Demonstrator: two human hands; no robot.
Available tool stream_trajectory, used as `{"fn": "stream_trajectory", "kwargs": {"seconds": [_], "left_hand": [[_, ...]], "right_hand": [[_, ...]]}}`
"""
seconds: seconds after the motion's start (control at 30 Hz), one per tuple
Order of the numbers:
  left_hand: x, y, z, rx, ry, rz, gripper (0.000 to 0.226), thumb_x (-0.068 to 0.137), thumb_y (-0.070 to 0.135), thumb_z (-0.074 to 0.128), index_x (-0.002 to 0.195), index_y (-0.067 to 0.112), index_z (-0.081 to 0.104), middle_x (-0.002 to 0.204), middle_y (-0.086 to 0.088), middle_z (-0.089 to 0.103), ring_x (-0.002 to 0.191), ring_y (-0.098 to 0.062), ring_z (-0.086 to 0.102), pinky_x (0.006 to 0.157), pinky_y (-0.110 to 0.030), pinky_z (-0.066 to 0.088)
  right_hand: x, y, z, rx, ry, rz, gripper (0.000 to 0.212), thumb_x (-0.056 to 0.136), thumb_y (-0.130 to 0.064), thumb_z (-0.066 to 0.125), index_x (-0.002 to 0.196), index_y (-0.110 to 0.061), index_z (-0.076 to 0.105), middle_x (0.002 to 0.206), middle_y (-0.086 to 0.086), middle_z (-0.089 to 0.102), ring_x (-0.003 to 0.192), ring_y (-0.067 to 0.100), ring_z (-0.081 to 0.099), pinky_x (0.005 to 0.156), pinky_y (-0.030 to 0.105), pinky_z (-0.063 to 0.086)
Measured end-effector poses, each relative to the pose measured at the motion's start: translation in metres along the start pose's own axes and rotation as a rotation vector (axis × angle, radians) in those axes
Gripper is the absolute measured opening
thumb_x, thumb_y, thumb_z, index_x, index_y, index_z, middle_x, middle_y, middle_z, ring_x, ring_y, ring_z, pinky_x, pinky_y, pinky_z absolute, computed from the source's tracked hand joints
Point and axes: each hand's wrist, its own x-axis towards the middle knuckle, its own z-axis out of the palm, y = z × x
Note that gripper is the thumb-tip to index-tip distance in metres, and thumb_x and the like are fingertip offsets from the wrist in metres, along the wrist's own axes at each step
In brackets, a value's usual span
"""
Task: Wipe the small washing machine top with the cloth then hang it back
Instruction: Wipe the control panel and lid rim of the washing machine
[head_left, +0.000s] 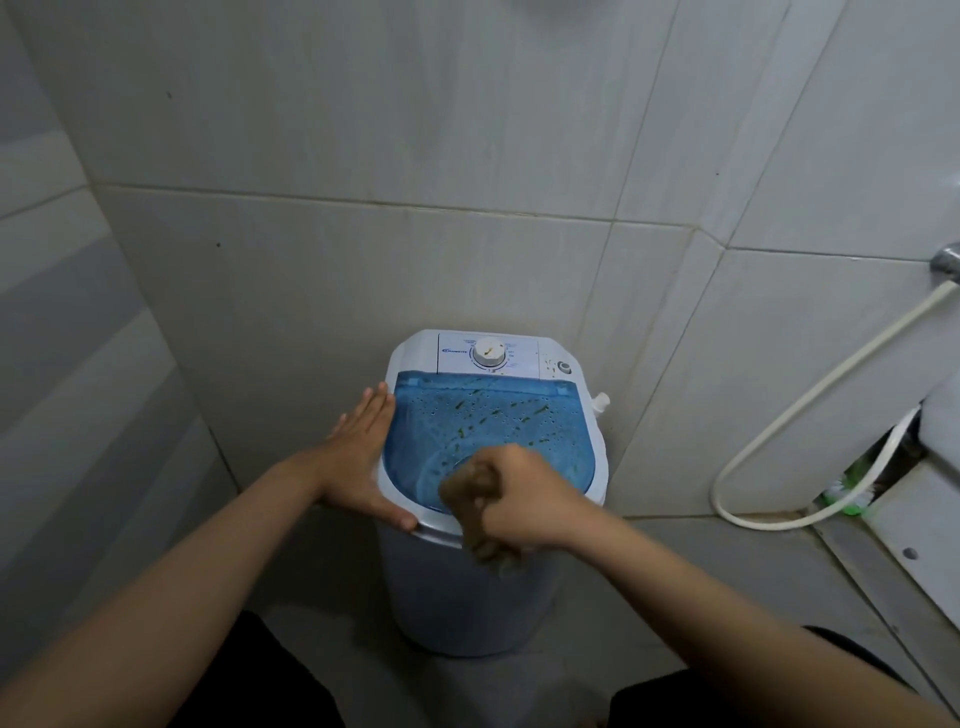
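Brown cloth (470, 499) in right fist (524, 499)

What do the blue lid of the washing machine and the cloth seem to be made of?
The blue lid looks like translucent glossy plastic: the tub's round shape shows through it, and water drops bead on it. The cloth, bunched in the right hand, seems a soft brownish fabric; motion blur hides its weave.
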Motion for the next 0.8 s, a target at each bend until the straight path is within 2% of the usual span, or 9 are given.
{"fn": "stream_trajectory", "kwargs": {"seconds": [0.07, 0.23, 0.3, 0.33, 0.4, 0.5, 0.57, 0.67, 0.8], "left_hand": [[0.001, 0.0, 0.001, -0.025, 0.006, 0.008, 0.158, 0.037, 0.092, 0.057, 0.142, 0.016, -0.034, 0.146, 0.001, -0.045, 0.134, -0.018, -0.04, 0.113, -0.045, -0.012], [0.002, -0.001, 0.003, -0.039, 0.028, 0.008, 0.158, 0.037, 0.091, 0.059, 0.142, 0.018, -0.033, 0.145, 0.003, -0.045, 0.133, -0.016, -0.041, 0.111, -0.04, -0.015], [0.002, -0.002, 0.004, -0.052, 0.045, 0.01, 0.157, 0.039, 0.088, 0.062, 0.142, 0.019, -0.033, 0.146, 0.004, -0.044, 0.134, -0.015, -0.04, 0.11, -0.039, -0.015], [0.003, -0.003, 0.005, -0.057, 0.052, 0.01, 0.156, 0.039, 0.087, 0.063, 0.142, 0.019, -0.033, 0.146, 0.004, -0.044, 0.134, -0.015, -0.04, 0.111, -0.039, -0.015], [0.004, -0.004, 0.006, -0.065, 0.06, 0.011, 0.157, 0.039, 0.087, 0.064, 0.142, 0.019, -0.033, 0.146, 0.004, -0.045, 0.134, -0.014, -0.041, 0.112, -0.041, -0.016], [0.005, -0.005, 0.008, -0.073, 0.078, 0.011, 0.157, 0.039, 0.086, 0.064, 0.142, 0.019, -0.032, 0.146, 0.005, -0.044, 0.133, -0.012, -0.041, 0.114, -0.041, -0.015], [0.005, -0.006, 0.008, -0.076, 0.096, 0.014, 0.156, 0.04, 0.084, 0.067, 0.143, 0.02, -0.032, 0.147, 0.005, -0.043, 0.134, -0.012, -0.041, 0.113, -0.039, -0.015], [0.006, -0.008, 0.009, -0.082, 0.103, 0.019, 0.156, 0.04, 0.084, 0.067, 0.143, 0.02, -0.032, 0.147, 0.005, -0.044, 0.134, -0.013, -0.041, 0.113, -0.038, -0.015], [0.006, -0.008, 0.009, -0.085, 0.098, 0.018, 0.157, 0.039, 0.085, 0.065, 0.142, 0.02, -0.033, 0.146, 0.005, -0.044, 0.133, -0.013, -0.042, 0.112, -0.038, -0.016]], "right_hand": [[0.02, 0.003, -0.018, 0.064, 0.074, 0.008, 0.019, 0.072, -0.001, 0.056, 0.074, -0.02, 0.054, 0.07, -0.006, 0.056, 0.072, 0.016, 0.056, 0.05, 0.019, 0.038], [0.078, -0.003, -0.05, 0.021, 0.32, -0.107, 0.027, 0.072, 0.006, 0.056, 0.093, -0.012, 0.058, 0.078, -0.009, 0.054, 0.078, 0.014, 0.051, 0.051, 0.014, 0.032], [0.113, -0.003, -0.057, -0.102, 0.385, -0.16, 0.03, 0.074, 0.004, 0.055, 0.103, -0.005, 0.055, 0.089, 0.0, 0.059, 0.082, 0.021, 0.053, 0.054, 0.021, 0.041], [0.131, -0.002, -0.059, -0.18, 0.411, -0.185, 0.033, 0.074, 0.003, 0.056, 0.106, -0.003, 0.053, 0.097, 0.008, 0.061, 0.087, 0.028, 0.056, 0.06, 0.028, 0.047], [0.16, 0.004, -0.061, -0.316, 0.41, -0.192, 0.037, 0.075, 0.002, 0.057, 0.111, -0.003, 0.051, 0.106, 0.019, 0.06, 0.095, 0.038, 0.057, 0.072, 0.038, 0.05], [0.183, 0.017, -0.059, -0.451, 0.351, -0.162, 0.034, 0.079, 0.002, 0.053, 0.112, -0.003, 0.051, 0.11, 0.02, 0.058, 0.097, 0.039, 0.057, 0.071, 0.037, 0.047], [0.186, 0.028, -0.05, -0.484, 0.336, -0.151, 0.037, 0.077, 0.006, 0.05, 0.112, -0.005, 0.052, 0.111, 0.019, 0.058, 0.097, 0.038, 0.057, 0.073, 0.039, 0.051], [0.184, 0.041, -0.036, -0.52, 0.388, -0.195, 0.047, 0.073, 0.014, 0.047, 0.116, -0.006, 0.05, 0.115, 0.018, 0.057, 0.096, 0.038, 0.055, 0.064, 0.036, 0.043], [0.176, 0.049, -0.035, -0.584, 0.431, -0.276, 0.053, 0.073, 0.016, 0.044, 0.122, -0.004, 0.046, 0.12, 0.019, 0.056, 0.096, 0.04, 0.055, 0.063, 0.036, 0.038]]}}
